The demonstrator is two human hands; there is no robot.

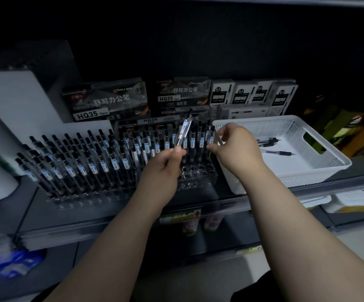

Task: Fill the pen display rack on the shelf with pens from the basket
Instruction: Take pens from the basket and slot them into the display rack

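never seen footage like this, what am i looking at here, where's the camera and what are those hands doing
No machine here: these are a person's two bare hands, seen from one camera worn on the head, looking forward and down. On the shelf stands a clear rack, mostly full of upright pens, with empty holes at its right front. Right of it sits a white basket holding a few loose pens. The left hand pinches one pen by its lower end, above the rack. The right hand is by the rack's right edge; whether its fingers hold anything is unclear.
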